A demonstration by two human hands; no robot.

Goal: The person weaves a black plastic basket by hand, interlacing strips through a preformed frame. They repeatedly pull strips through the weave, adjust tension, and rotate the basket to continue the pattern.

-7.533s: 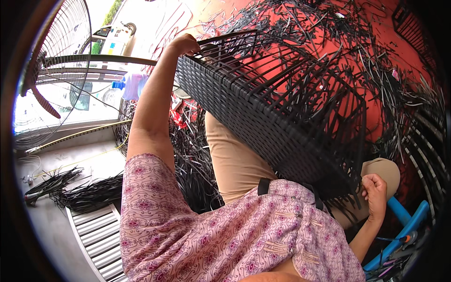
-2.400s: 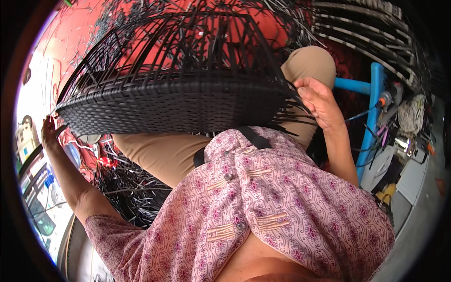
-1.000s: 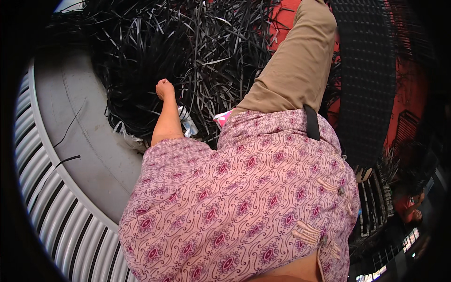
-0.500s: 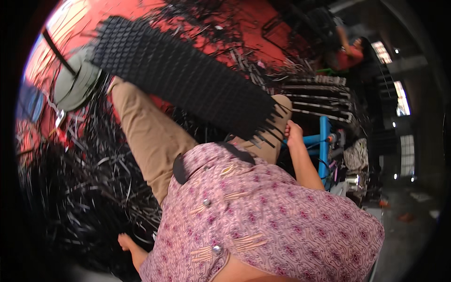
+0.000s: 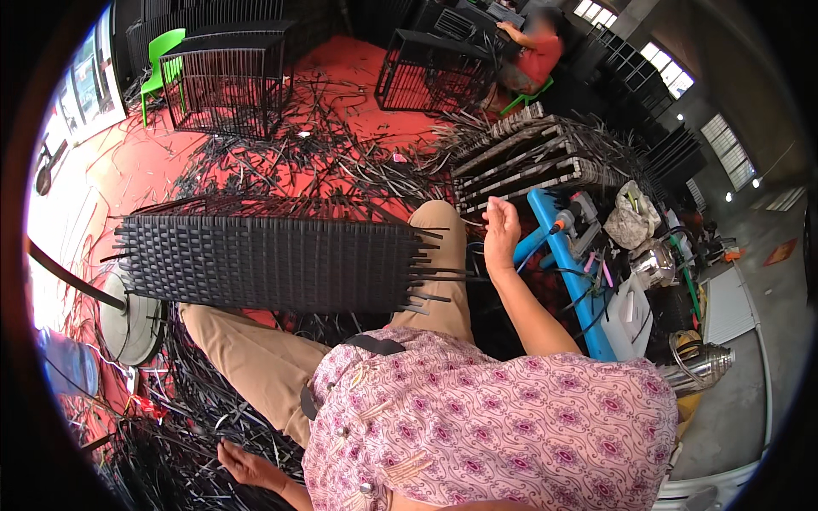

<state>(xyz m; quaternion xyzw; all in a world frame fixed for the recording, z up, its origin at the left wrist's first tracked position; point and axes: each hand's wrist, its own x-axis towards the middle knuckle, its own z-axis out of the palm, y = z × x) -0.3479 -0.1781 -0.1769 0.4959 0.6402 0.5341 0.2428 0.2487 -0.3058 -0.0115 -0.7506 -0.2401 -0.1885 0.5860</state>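
Note:
A black woven panel (image 5: 264, 264) lies across my knees, loose strip ends sticking out of its right edge. My right hand (image 5: 501, 234) is raised beside my right knee, just past those ends, its fingers stretched upward and nothing visible in them. A few strips run from the panel to my right wrist; whether they touch it I cannot tell. Low on the left, my left hand (image 5: 244, 466) hangs beside my thigh above a heap of black strips (image 5: 183, 422). Its fingers look loosely apart, and nothing shows in it.
At right stands a blue frame (image 5: 571, 272) with an orange-tipped power tool (image 5: 573, 217). Stacked frames (image 5: 537, 157) rise beyond it. At left are a round base with a pole (image 5: 132, 324) and a blue water jug (image 5: 68, 366). A person (image 5: 537, 55) in red sits farther back.
The view has swung, showing more of the room. The panel now lies level rather than slanting. My right hand has gone from closed near the strip ends to raised with fingers extended.

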